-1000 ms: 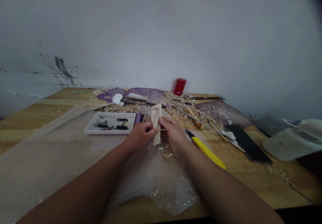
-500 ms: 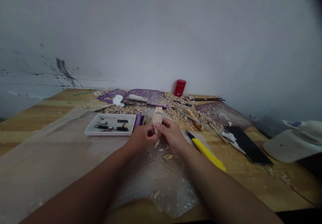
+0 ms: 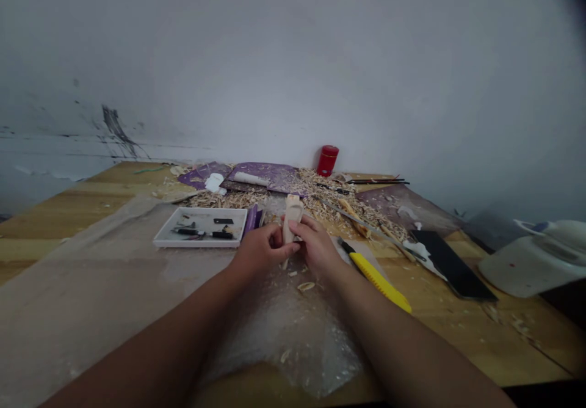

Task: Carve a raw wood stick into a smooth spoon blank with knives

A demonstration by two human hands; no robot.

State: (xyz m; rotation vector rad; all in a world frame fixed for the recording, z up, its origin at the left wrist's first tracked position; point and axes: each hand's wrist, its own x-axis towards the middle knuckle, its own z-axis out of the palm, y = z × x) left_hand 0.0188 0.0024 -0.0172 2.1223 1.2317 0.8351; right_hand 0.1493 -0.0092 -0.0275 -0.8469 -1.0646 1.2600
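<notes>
A pale carved piece of wood [image 3: 292, 211] is held upright between my two hands, over bubble wrap [image 3: 274, 322]. My left hand [image 3: 263, 249] grips its lower left side, thumb across the front. On the other side my right hand [image 3: 315, 242] pinches it with thumb and fingers; the far fingers are partly hidden behind the wood. Just right of my right hand lies a yellow utility knife [image 3: 378, 280]. A white tray [image 3: 201, 244] with small dark-handled tools sits left of my left hand.
Wood shavings [image 3: 325, 203] are heaped behind my hands, around purple sheets [image 3: 279, 173]. At the wall stands a red can [image 3: 328, 160]. To the right are a black flat slab [image 3: 451, 264], a thin metal strip [image 3: 357, 218] and a whitish container [image 3: 533, 264].
The carved wood has turned in my fingers and shifted slightly right, now showing a different face. Both hands moved a little with it and still hold it.
</notes>
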